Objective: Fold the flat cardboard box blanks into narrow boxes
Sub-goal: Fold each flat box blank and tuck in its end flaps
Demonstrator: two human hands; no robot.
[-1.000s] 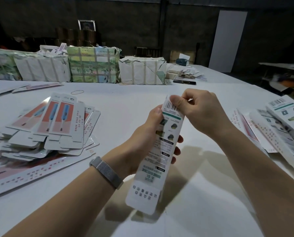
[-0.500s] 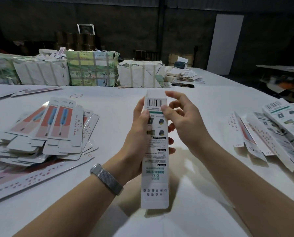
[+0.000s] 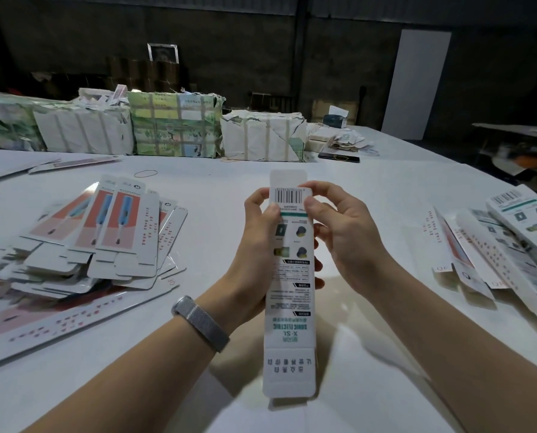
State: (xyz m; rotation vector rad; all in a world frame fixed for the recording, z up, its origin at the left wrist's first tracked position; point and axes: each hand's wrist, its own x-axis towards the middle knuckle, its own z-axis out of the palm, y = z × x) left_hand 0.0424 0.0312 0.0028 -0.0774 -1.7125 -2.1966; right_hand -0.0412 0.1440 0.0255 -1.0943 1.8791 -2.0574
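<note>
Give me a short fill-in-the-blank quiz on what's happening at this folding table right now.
1. Both hands hold a narrow box whose printed ____ sits near its far end.
2. The left hand has a mesh ____ on its wrist.
3. The loose stack of flat blanks printed in red lies on the person's ____ side.

Missing words: barcode; band; left

The place looked like a packing workshop or a small warehouse: a wide white bench [image 3: 370, 182] carried piles of flat printed box blanks [image 3: 104, 232], strapped paper-wrapped bundles [image 3: 173, 126] stood in a row at its far edge, and the dark bare walls [image 3: 339, 57] behind looked industrial.
</note>
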